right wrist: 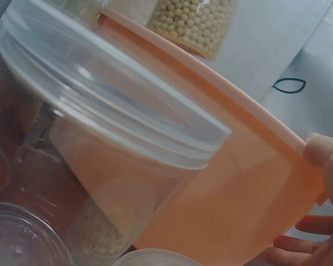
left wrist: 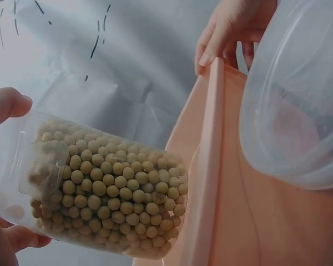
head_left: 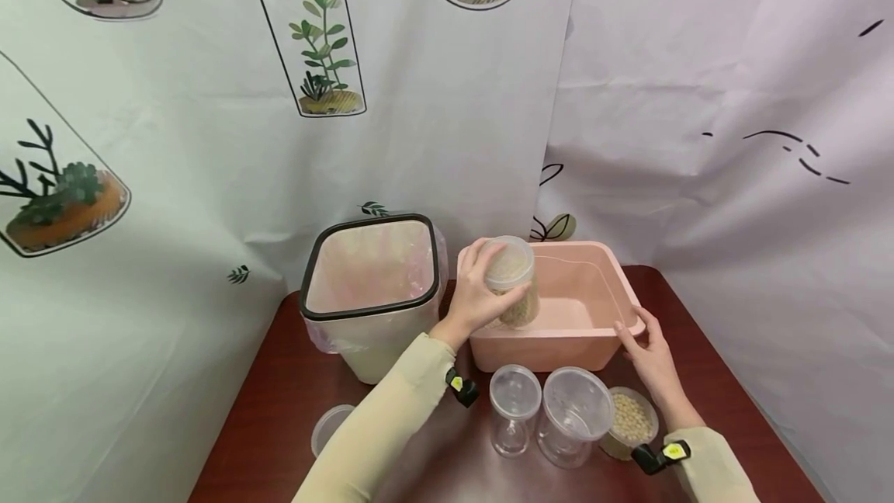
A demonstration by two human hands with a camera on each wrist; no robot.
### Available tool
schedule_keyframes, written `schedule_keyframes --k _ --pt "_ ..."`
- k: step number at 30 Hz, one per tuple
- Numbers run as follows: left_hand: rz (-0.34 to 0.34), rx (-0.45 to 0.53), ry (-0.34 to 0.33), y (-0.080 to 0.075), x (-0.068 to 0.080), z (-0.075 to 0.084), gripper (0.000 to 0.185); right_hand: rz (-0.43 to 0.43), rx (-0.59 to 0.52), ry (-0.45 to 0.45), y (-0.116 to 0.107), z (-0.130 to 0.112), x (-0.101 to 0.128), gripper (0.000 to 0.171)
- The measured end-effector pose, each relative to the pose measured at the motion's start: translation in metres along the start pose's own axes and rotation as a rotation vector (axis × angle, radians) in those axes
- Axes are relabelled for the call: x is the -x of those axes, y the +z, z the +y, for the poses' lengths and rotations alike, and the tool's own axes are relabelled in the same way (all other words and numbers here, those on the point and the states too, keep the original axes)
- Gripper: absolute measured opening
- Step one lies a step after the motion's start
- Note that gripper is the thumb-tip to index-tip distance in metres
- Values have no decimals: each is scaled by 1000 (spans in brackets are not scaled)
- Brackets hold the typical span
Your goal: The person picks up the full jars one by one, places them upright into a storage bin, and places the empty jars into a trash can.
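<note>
My left hand (head_left: 478,293) grips a clear lidded jar of soybeans (head_left: 518,307) near its lid, with the thumb on one side and fingers on the other. The jar is over the left part of a pink plastic basin (head_left: 552,352); in the left wrist view its beans (left wrist: 111,194) fill much of it. At the basin's front right corner, my right hand (head_left: 653,355) holds the rim, thumb at the inside and fingers outside. The right wrist view shows this thumb and fingers at the basin wall (right wrist: 211,210).
Two lidded clear jars, a narrower one (head_left: 515,402) and a wider one (head_left: 574,414), stand before the basin. Right of them is a container of pale beans (head_left: 632,419). A black-rimmed bin (head_left: 380,328) stands left; another clear lid (head_left: 330,425) shows behind my left sleeve.
</note>
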State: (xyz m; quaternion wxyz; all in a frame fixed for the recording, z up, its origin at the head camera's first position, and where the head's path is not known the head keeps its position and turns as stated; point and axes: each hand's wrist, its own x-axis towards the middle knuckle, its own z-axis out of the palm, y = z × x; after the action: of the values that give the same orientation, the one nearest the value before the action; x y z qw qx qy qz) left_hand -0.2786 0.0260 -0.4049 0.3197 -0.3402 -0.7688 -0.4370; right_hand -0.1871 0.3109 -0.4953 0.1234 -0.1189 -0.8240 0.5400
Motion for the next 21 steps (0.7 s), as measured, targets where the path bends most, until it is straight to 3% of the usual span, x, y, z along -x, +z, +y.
schedule_keyframes --k 9,15,21 --pt "-64 -10 17 12 0 -10 64 13 -5 9 1 0 1 69" --pt "-60 4 24 23 0 -15 64 12 3 18 1 0 0 69" --pt "-104 56 -31 32 3 -19 62 14 4 13 1 0 -1 69"
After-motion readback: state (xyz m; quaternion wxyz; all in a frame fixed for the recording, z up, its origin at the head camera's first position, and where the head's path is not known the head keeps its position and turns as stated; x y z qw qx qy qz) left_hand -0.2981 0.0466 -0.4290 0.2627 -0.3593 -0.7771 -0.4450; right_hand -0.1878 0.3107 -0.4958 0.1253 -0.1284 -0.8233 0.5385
